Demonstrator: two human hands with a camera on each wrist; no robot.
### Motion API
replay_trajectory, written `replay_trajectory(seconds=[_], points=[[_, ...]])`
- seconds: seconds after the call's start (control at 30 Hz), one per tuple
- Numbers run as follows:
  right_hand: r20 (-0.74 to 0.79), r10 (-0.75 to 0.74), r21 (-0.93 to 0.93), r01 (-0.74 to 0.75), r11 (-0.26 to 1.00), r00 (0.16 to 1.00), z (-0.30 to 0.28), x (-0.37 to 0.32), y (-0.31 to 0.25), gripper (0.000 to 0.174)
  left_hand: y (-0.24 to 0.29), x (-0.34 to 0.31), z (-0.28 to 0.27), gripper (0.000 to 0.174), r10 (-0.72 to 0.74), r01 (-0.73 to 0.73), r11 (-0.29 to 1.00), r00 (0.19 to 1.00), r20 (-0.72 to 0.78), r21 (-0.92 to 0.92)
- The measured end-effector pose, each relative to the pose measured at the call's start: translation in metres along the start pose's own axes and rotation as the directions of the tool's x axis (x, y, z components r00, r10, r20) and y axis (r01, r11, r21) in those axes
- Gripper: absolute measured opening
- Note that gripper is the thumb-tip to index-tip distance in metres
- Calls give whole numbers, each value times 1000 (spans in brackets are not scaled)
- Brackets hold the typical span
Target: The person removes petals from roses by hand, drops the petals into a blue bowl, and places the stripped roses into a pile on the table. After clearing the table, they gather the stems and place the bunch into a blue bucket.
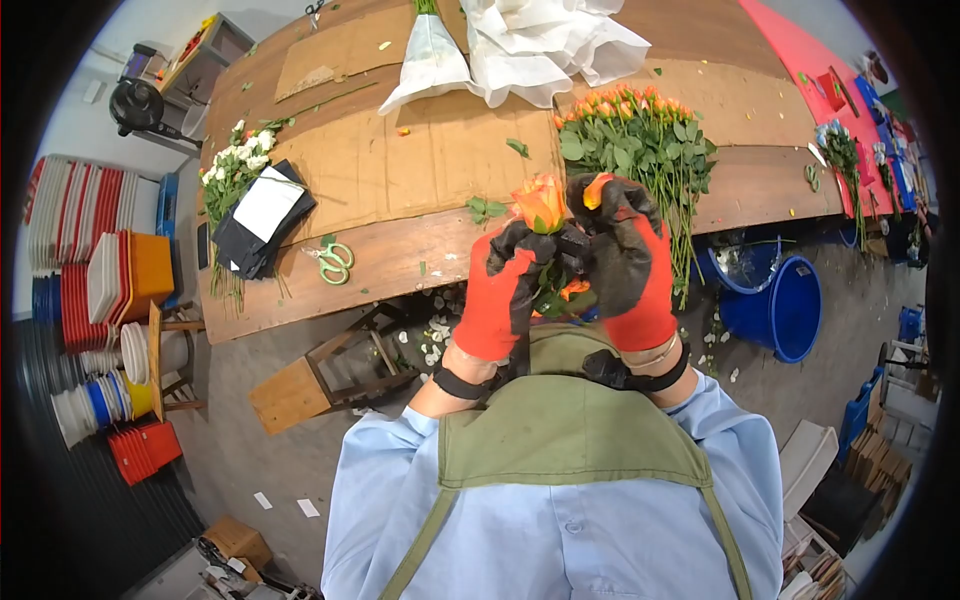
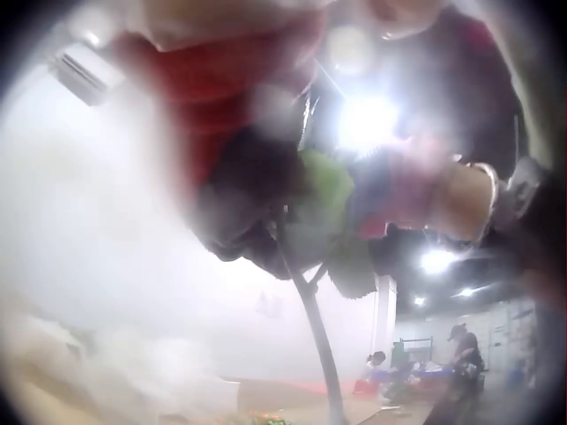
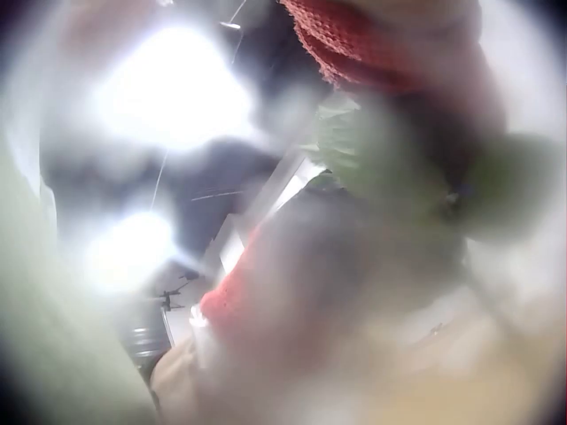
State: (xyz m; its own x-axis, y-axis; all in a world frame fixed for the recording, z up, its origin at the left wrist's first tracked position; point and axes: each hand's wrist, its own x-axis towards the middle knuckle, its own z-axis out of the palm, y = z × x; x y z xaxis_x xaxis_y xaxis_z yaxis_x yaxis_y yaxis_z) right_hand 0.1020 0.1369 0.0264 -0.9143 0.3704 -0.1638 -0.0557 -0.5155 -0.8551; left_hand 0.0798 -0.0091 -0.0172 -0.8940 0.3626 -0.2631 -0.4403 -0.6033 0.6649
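Note:
My left hand point(image 1: 505, 275), in a red and black work glove, grips an orange rose point(image 1: 540, 203) just under its bloom. The bloom points up and away from me over the table's near edge. My right hand point(image 1: 632, 250), gloved the same way, is close beside it with fingers curled, pinching a loose orange petal point(image 1: 597, 190). Below the hands, green leaves and a bit of orange show between the gloves. In the left wrist view a rose stem point(image 2: 314, 332) and a green leaf point(image 2: 325, 190) stand out. The right wrist view is mostly blurred.
A bunch of orange roses point(image 1: 640, 140) lies on cardboard beyond my right hand. White wrapping paper point(image 1: 550, 50) sits at the far side. Green-handled scissors point(image 1: 333, 262), black sheets point(image 1: 255, 235) and white flowers point(image 1: 245, 155) lie left. A blue bucket point(image 1: 785, 315) stands right, a wooden stool point(image 1: 300, 390) below.

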Motion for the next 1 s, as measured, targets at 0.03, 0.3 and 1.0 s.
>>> replay_trajectory(seconds=[0.03,0.3,1.0], points=[[35,-31,101,27,995,999,-5,6,3,21,-1,5,-6,45,38,-38,998,999,15,42],[230,-379,-207,426,881,896,-9,-5,-30,16,37,0,15,43,185,-146,894,981,-54,423],[68,-280,-272,288,918,958,11,-2,-13,36,18,2,25,32,152,-124,932,987,-58,340]])
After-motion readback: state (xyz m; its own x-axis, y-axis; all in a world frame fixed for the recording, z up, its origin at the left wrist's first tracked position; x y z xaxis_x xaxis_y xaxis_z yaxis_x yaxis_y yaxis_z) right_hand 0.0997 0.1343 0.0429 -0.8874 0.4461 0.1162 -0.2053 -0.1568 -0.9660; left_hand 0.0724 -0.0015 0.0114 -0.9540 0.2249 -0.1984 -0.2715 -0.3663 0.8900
